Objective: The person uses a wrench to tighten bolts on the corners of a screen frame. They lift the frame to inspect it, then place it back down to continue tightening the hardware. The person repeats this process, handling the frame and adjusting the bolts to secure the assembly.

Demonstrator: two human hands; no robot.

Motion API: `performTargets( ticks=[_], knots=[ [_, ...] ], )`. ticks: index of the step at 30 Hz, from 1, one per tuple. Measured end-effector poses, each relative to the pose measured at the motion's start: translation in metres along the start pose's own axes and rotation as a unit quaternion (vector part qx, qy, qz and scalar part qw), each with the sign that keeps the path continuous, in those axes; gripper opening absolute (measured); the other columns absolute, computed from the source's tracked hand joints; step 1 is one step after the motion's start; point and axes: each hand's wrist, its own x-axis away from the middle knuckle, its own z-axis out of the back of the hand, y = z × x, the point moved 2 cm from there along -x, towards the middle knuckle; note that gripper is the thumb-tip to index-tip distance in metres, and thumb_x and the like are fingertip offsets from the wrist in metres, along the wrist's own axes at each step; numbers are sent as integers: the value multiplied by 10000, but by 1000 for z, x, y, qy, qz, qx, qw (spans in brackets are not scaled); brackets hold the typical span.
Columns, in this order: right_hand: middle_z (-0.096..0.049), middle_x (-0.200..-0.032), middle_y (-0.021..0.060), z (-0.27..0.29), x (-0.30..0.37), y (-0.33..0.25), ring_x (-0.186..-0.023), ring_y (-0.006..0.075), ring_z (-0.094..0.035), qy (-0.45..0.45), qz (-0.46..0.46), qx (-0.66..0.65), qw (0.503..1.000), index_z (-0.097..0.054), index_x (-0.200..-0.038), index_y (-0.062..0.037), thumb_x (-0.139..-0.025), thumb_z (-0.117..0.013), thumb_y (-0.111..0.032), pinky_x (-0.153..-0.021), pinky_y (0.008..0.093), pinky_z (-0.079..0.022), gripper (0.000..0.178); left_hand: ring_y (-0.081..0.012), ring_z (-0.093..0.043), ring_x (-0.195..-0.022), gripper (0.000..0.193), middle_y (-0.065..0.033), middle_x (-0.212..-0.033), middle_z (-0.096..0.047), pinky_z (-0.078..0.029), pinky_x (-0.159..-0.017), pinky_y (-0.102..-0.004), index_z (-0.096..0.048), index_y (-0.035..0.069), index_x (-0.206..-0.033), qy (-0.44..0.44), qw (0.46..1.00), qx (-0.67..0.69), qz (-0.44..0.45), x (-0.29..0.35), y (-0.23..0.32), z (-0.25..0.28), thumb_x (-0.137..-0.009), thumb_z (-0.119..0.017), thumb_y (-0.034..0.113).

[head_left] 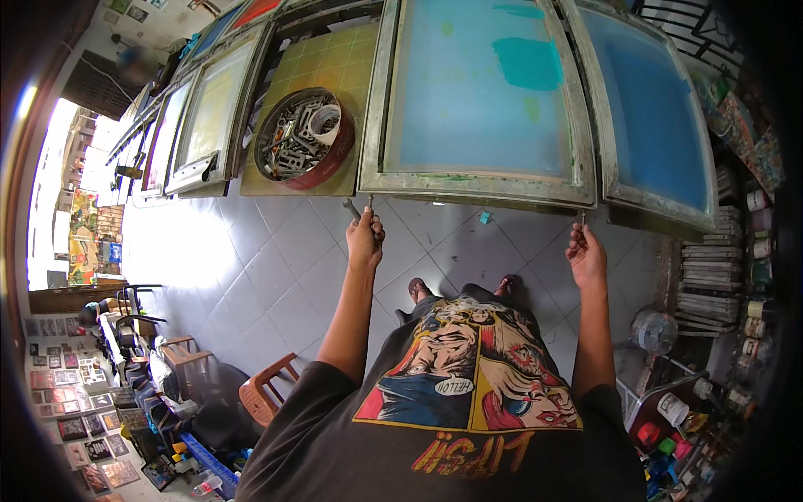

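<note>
In front of me lies a large screen-printing frame (481, 186) with pale blue mesh and a teal ink patch (529, 64). My left hand (365, 240) is closed around a small open-ended wrench (350, 208), whose jaw points up. Its fingertips are also at a thin bolt-like pin (370, 203) by the frame's near left corner. At the near right corner, my right hand (587, 253) pinches another thin metal bolt (583, 219) that sticks out below the edge. The inner ends of both pins are hidden under the frame.
Left of the frame, a round red tin (322, 167) holds metal hardware and a tape roll (324, 123), standing on a yellowish board (335, 58). A second blue screen (657, 109) is at the right. Behind me are a brown plastic stool (266, 393) and a cluttered cart (661, 410).
</note>
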Motion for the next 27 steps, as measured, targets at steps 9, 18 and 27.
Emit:
performTargets(
  ticks=[9, 18, 27],
  knots=[
    [-538, -708, -47, -1, -3, -17, -596, 52, -496, 105, 112, 213, 965, -574, -818, -124, -874, -643, -220, -534, 197, -428, 131, -84, -405, -472, 349, -28, -710, -518, -329, -427, -218, -491, 38, -869, -15, 995, 60, 76, -3, -18, -13, -957, -476, 375],
    [-580, -762, -40, 2, 0, -16, -647, 57, -513, 34, 30, 52, 998, -633, -974, -67, -927, -548, -282, -579, 227, -433, 236, -64, -439, -503, 234, -32, -732, -537, -355, -437, -188, -484, 64, -852, -7, 1000, 9, -2, 3, -10, -17, -940, -531, 276],
    [-532, -699, -42, 3, -9, -14, -608, 50, -498, 98, 74, 144, 982, -596, -852, -112, -833, -686, -197, -556, 207, -438, 125, -79, -401, -489, 320, -27, -713, -523, -318, -434, -197, -485, 78, -846, -45, 989, 92, 102, -15, -17, -4, -950, -486, 381]
  ],
)
